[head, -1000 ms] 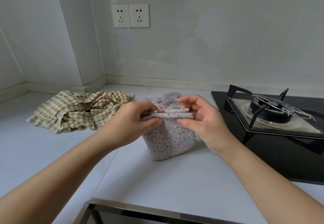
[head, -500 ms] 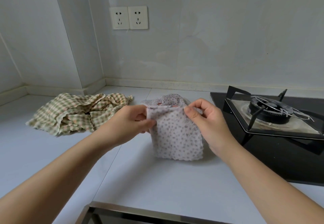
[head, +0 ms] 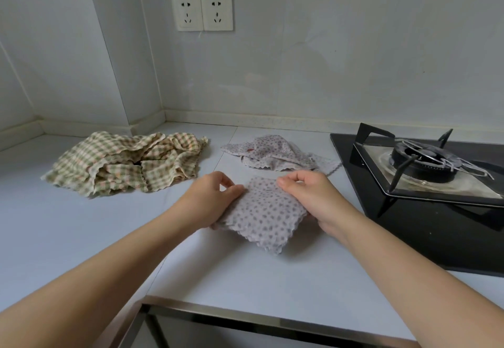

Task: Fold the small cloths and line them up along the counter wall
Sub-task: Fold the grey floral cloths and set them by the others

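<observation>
A small white cloth with grey dots [head: 266, 212] lies folded on the pale counter [head: 81, 227] between my hands. My left hand [head: 211, 200] pinches its left top corner. My right hand [head: 308, 197] grips its right top edge, fingers curled over the fabric. Behind it a second dotted cloth [head: 275, 155] lies crumpled. To the left sits a rumpled heap of green-checked cloths [head: 125, 166].
A black gas hob [head: 425, 173] with a burner and pan support fills the right side. The wall [head: 300, 75] with two sockets [head: 203, 11] runs along the back, with a corner pillar at left. A metal edge [head: 245, 317] borders the counter front.
The dotted cloth hung upright from both hands before; now it has come down flat onto the counter, folded, nearer to me. The crumpled dotted cloth behind it has come into sight.
</observation>
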Motion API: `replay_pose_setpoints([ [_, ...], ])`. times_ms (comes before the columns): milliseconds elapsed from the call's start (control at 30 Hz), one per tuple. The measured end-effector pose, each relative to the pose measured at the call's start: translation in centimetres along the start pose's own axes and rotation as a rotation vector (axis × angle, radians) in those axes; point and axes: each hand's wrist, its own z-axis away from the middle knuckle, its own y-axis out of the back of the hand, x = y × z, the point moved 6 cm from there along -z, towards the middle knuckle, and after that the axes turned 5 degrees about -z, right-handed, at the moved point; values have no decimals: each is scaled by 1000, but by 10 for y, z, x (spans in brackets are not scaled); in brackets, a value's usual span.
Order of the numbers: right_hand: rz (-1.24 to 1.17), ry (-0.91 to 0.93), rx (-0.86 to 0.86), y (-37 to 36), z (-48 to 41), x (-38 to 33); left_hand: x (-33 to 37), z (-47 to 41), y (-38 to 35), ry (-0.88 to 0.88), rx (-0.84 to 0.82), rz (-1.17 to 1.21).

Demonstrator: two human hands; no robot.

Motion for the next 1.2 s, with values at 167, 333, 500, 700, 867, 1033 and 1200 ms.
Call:
replay_pose_setpoints([
  [167,228,-74,77,17,-4,5,-11,-2,5,-176,185,-551],
  [333,27,-159,19,13,-6,10,24,20,-17,-742,17,-396],
  [500,-278,-232,-7,12,-4,11,25,18,-18,-725,75,-537],
  [700,-227,-129,-22,8,-4,7,10,6,-6,-521,206,-534],
  [867,173,65,-31,-1,0,-2,-14,-14,-8,-121,8,-378],
  [1033,283,201,-130,-12,5,-4,-10,-12,-9,-113,-154,-162],
  [1200,147,357,-223,-10,13,-23,4,-4,1,-400,-71,289],
])
